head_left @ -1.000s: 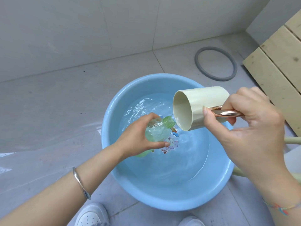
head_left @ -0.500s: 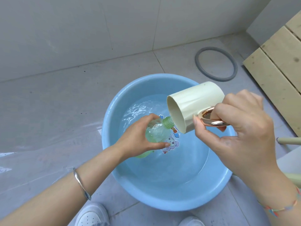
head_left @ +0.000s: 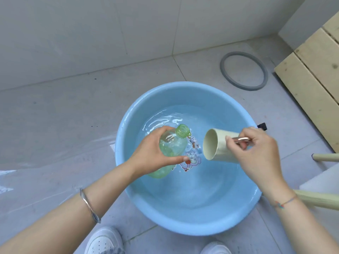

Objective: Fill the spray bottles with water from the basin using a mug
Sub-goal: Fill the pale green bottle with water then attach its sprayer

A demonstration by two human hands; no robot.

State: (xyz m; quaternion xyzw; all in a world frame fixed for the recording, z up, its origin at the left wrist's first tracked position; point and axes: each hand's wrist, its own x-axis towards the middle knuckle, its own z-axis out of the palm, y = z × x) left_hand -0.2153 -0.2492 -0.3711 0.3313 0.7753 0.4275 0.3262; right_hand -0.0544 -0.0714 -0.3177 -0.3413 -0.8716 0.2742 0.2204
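A round light-blue basin (head_left: 192,222) holding water stands on the tiled floor. Over its left half my left hand (head_left: 156,153) grips a clear green bottle (head_left: 172,145), tilted, its threaded green neck pointing up and away. My right hand (head_left: 256,154) holds a cream mug (head_left: 216,145) by its shiny copper-coloured handle. The mug lies on its side over the water, its open mouth facing left toward the bottle and a short gap between them. No water pours from it. A cartoon sticker (head_left: 190,160) shows on the basin's bottom.
A grey rubber ring (head_left: 244,70) lies on the floor behind the basin. Pale wooden slats (head_left: 315,70) stand at the right. Cream furniture legs (head_left: 322,198) reach in at the right edge. My white shoes (head_left: 104,241) are below the basin. The wall is close behind.
The mug moved down and right, away from the bottle's neck, which it had been held against. The bottle's neck now stands free and the bottle has tipped more upright.
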